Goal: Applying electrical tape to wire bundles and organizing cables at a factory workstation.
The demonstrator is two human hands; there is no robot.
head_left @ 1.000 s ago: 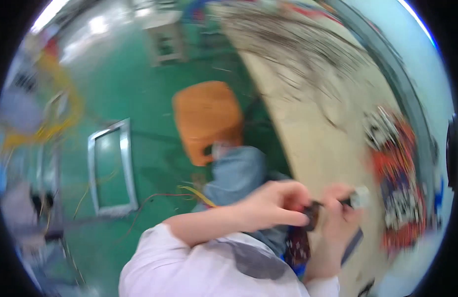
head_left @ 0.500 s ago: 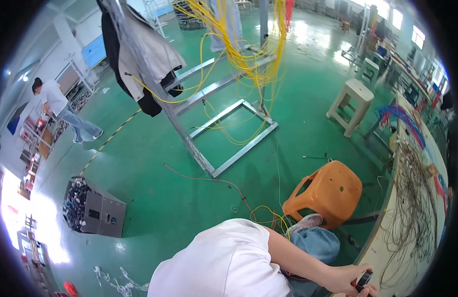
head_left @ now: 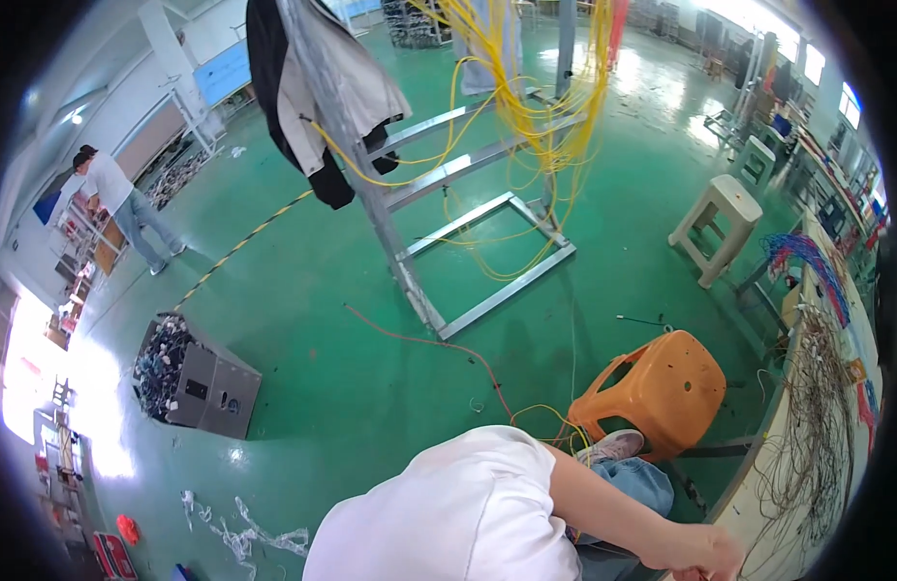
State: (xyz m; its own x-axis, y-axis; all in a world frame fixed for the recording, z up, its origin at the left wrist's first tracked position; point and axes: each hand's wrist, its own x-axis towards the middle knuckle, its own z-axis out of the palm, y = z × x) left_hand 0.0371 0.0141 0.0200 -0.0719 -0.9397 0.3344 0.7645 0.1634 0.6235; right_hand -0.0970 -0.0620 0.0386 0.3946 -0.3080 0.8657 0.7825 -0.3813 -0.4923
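Observation:
My left hand [head_left: 698, 548] is at the lower right, beside the edge of a pale workbench [head_left: 737, 504]. Its fingers are curled, and the fingertips are smeared by motion. Whatever they close on is hidden at the lower edge. My right hand does not show. To the right of my left hand, a loose tangle of thin brown and grey wires [head_left: 807, 436] covers the bench top. Under my left arm is a bent leg in blue jeans [head_left: 637, 484].
An orange plastic stool [head_left: 676, 392] lies tipped by my foot. A metal frame [head_left: 507, 290] hung with yellow cables [head_left: 507, 87] and a jacket [head_left: 323, 87] stands ahead. Left are a grey bin [head_left: 216, 392] of scraps and a walking person [head_left: 129, 208]; right, a beige stool [head_left: 725, 218].
The view has swung left, so the scene sits farther right. A black and red object seen by my hands earlier is out of sight, as are the right fingers. The person at left has stepped on.

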